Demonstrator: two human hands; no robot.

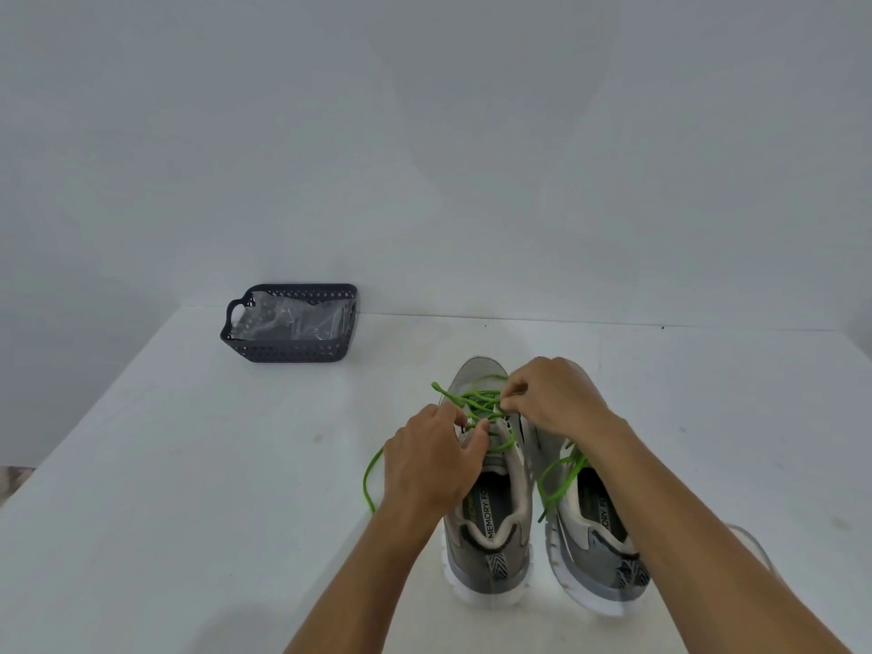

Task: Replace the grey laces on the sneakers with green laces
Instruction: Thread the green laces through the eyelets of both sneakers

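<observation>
Two grey sneakers with white soles stand side by side near the table's front, heels toward me. The left sneaker (pixel 490 521) has a green lace (pixel 476 399) threaded through its eyelets, with one loose end trailing down to the left (pixel 367 479). My left hand (pixel 431 460) pinches the lace at the shoe's left eyelets. My right hand (pixel 554 398) pinches the lace over the toe end. The right sneaker (pixel 594 535) lies partly under my right forearm and carries a green lace (pixel 559 479) too.
A dark grey perforated plastic basket (pixel 288 351) stands at the table's far left, holding clear plastic bags. The white table (pixel 188 488) ends at a plain white wall behind. A pale object (pixel 750 540) shows at the right, behind my right forearm.
</observation>
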